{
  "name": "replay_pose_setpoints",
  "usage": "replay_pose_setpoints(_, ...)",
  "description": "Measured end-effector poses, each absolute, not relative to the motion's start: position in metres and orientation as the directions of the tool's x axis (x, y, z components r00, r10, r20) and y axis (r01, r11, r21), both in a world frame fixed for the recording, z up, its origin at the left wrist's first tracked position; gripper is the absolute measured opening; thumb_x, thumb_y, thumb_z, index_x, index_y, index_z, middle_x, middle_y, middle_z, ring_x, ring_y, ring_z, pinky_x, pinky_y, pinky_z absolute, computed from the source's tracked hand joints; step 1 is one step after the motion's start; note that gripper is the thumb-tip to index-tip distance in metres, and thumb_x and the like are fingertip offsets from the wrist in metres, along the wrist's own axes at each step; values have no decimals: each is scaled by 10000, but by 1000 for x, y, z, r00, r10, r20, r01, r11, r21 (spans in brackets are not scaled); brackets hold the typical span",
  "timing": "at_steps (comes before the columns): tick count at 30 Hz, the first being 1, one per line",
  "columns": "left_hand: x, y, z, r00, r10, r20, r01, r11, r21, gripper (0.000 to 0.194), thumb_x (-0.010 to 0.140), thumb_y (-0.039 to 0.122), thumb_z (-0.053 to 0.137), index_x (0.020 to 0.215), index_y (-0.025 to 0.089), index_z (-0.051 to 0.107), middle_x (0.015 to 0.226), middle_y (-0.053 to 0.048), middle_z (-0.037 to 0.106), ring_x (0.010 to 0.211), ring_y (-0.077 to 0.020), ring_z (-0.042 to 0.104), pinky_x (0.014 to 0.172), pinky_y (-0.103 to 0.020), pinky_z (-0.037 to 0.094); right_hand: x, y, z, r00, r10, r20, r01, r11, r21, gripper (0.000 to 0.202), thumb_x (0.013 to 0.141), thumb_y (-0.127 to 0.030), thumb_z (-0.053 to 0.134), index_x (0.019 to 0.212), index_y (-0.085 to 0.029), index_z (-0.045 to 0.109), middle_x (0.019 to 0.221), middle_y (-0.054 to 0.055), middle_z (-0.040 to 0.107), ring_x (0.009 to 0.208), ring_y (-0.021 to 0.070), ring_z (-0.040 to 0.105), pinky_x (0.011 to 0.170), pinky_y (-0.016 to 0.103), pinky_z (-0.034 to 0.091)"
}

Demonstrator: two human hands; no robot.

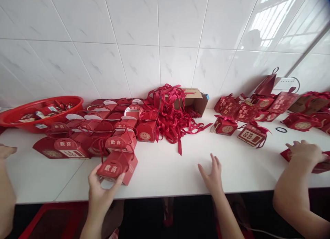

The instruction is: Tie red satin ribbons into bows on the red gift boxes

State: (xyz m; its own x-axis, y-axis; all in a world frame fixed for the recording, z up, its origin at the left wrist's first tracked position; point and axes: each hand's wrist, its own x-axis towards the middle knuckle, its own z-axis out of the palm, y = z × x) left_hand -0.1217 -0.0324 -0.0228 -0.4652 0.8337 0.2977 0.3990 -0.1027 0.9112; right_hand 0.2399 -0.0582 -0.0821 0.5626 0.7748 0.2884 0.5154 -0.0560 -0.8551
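Note:
My left hand [103,189] grips a red gift box [117,167] with gold-white lettering and a cord handle, thumb on one side and fingers on the other. The box sits near the table's front edge, in front of a cluster of similar red boxes [96,125]. My right hand [212,173] is held over the white table with its fingers spread and nothing in them. Beyond it, between my hands, lies a tangled heap of red ribbons [174,118]. Two boxes tied with ribbon, a small one [225,125] and a larger one [252,134], stand beyond my right hand.
A red plastic basin [77,102] of small packets stands at the left back. An open cardboard box [202,103] is behind the ribbons. Finished-looking red bags [247,111] line the right wall. Other people's hands are at the left [7,151] and right [306,153] edges.

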Motion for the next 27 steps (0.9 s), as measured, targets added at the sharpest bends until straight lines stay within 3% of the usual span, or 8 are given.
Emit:
replay_pose_setpoints(4,-76,-62,-29,-163,953,256,385,-178,906,790,668,362,718,1337,241,317,1331,-136,433,1199,-331,470,1032,-567,339,176,-61,-59,250,922,296,253,232,-939,531,870,-411,522,1359,-237,412,1438,132,376,1349,278,327,1077,492,313)
replay_pose_setpoints(7,-42,-73,-33,26,966,257,345,-250,905,769,709,331,681,1353,244,269,1379,-145,392,1267,-333,405,1057,-559,307,141,-66,-41,-10,965,261,-2,261,-965,525,859,-377,572,1348,-242,437,1379,112,483,1271,266,448,1048,453,371)
replay_pose_setpoints(11,-24,-70,-31,125,960,251,284,-277,918,780,712,310,663,1362,235,239,1404,-157,371,1288,-336,386,1064,-535,305,143,-64,-28,118,988,98,-217,122,-969,308,832,-395,607,1071,-201,627,1073,90,665,982,238,614,865,374,492)
replay_pose_setpoints(15,-27,-61,-25,143,965,221,231,-250,940,772,691,320,678,1340,226,270,1348,-164,431,1235,-337,442,1031,-512,353,182,-55,-29,199,974,108,-291,164,-943,222,803,-393,631,720,-188,637,827,59,661,825,207,612,778,339,497)
replay_pose_setpoints(19,-32,-57,-23,81,975,207,233,-220,947,750,702,336,664,1331,237,269,1353,-159,416,1233,-331,435,1045,-536,321,221,-36,-30,217,965,149,59,139,-989,417,917,-453,384,738,-180,644,814,97,658,822,228,623,803,403,498)
replay_pose_setpoints(23,-40,-56,-26,173,965,199,261,-240,935,778,720,332,662,1358,235,228,1364,-173,408,1239,-333,438,1038,-537,342,234,-1,-32,33,977,209,525,160,-836,360,830,-310,545,1183,-277,609,1255,89,586,1133,279,542,957,478,415)
replay_pose_setpoints(25,-44,-54,-27,221,953,206,255,-261,931,790,727,327,659,1378,230,223,1385,-177,395,1256,-336,431,1045,-521,348,231,15,-35,-75,973,220,647,215,-732,436,781,-228,595,1210,-302,600,1330,84,535,1188,304,504,961,504,406)
replay_pose_setpoints(27,-47,-50,-26,289,935,206,239,-278,930,793,744,322,638,1408,228,214,1416,-169,372,1281,-330,414,1062,-499,341,225,27,-39,-85,969,232,693,225,-685,325,772,-203,607,1083,-258,681,1303,117,553,1187,345,496,939,547,403)
